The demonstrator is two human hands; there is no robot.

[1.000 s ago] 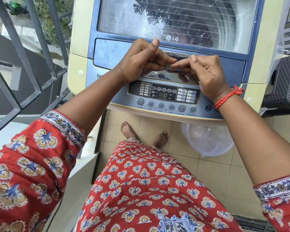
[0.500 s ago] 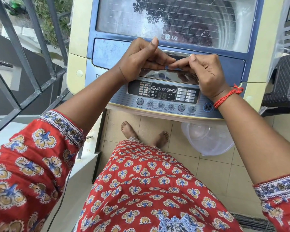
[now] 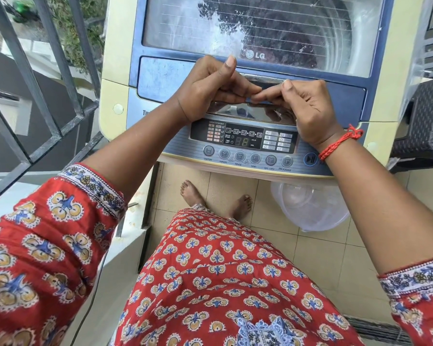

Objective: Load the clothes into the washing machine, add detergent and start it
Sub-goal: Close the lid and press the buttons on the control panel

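2 hands meet over the washer (image 3: 120, 71) lid: left hand (image 3: 210, 92) and right hand (image 3: 308, 108) both pinched on a small dark strip (image 3: 256, 100), likely tearing a detergent sachet.

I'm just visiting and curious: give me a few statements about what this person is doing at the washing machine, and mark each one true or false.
1. The washing machine lid is closed. True.
2. Both hands meet at the lid handle. True: the left hand and right hand touch fingertips there.
3. The right hand is pressing the start/pause button. False: the button is untouched, beside the wrist.
4. A red thread band is on the left wrist. False: it is on the right wrist.
5. A clear plastic tub sits on the floor. True.
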